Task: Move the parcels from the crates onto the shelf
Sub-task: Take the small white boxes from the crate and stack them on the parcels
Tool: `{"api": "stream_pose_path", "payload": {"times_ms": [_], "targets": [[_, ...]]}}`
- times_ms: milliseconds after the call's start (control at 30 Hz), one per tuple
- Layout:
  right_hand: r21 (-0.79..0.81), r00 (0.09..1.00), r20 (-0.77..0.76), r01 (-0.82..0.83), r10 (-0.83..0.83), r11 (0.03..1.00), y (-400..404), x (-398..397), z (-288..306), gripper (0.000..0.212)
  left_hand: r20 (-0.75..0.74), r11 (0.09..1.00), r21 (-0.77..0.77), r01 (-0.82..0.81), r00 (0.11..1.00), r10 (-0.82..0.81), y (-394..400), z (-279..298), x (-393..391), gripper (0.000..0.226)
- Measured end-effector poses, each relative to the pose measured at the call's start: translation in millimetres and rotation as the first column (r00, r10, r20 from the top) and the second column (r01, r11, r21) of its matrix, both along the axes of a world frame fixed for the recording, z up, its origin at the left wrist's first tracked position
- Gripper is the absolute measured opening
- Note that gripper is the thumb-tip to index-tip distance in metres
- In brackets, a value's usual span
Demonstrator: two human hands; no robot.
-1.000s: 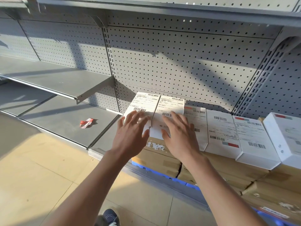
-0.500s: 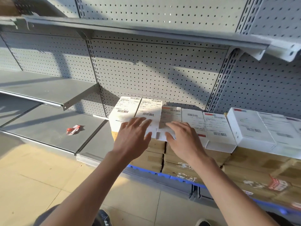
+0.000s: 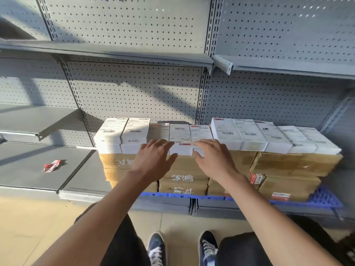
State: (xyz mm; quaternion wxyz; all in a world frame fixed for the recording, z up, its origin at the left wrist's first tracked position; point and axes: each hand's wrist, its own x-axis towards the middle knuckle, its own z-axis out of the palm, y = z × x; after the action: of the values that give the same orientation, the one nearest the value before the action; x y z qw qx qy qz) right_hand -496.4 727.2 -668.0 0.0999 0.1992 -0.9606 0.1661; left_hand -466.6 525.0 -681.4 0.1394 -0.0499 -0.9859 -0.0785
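Reaching with fingers spread and holding nothing, the left hand (image 3: 153,160) and right hand (image 3: 215,160) are nearing white parcels (image 3: 180,139), seemingly light, rigid, best gripped by their sides.

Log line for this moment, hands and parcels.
left hand: open, over white parcels | right hand: open, fingertips at parcel front | parcels: rowed on brown cartons
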Motion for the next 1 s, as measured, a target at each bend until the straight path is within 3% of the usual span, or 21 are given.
{"api": "stream_pose_path", "payload": {"times_ms": [600, 1000], "targets": [[-0.041, 0.922, 0.062, 0.385, -0.383, 0.922, 154, 65, 16, 0.042, -0.011, 0.932, 0.055, 0.358, 0.933, -0.358, 159, 29, -10, 0.052], [0.027, 0.775, -0.003, 0.632, -0.632, 0.775, 289, 167, 3, 0.039, 0.040, 0.814, 0.034, 0.579, 0.813, -0.580, 309, 28, 44, 0.048]]}}
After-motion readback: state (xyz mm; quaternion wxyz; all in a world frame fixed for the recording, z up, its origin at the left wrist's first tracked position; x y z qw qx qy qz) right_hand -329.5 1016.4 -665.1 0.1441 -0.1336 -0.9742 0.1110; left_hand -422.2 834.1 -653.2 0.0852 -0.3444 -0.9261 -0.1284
